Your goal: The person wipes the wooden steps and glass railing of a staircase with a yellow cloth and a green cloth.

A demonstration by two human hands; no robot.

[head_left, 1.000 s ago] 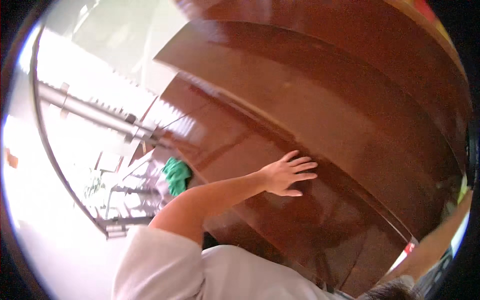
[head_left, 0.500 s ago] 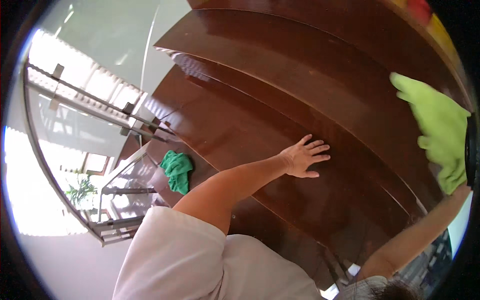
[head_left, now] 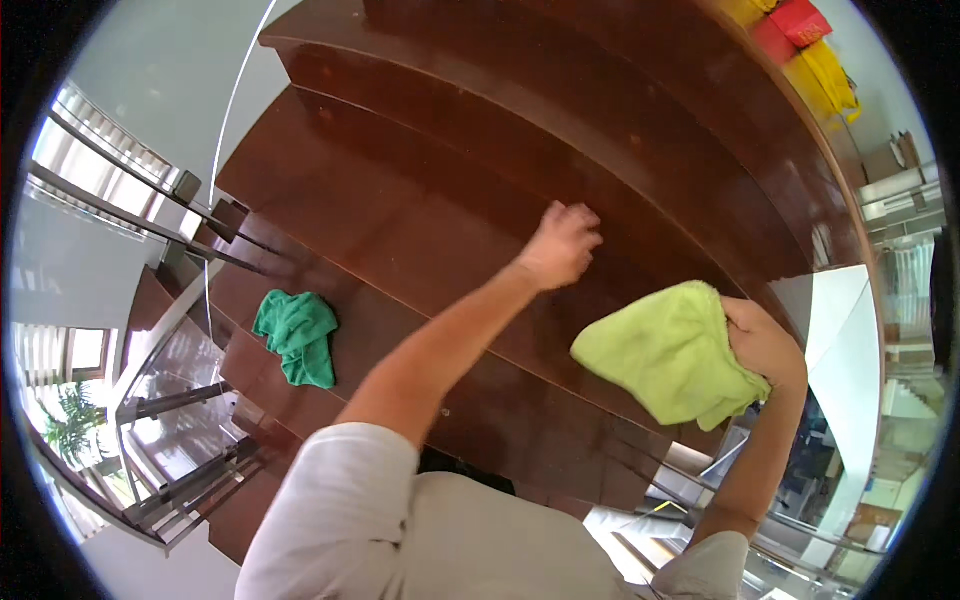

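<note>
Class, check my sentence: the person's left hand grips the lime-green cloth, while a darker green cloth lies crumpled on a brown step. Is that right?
Not quite: the hand is wrong. The head view shows the lime-green cloth gripped by the right hand, not the left hand. The darker green cloth does lie crumpled on a brown step.

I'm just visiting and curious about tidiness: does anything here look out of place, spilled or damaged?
Mildly, the crumpled green cloth: it lies loose on a brown step at the left, unheld, while the right hand grips a yellow-green cloth. No spill or damage stands out.
</note>
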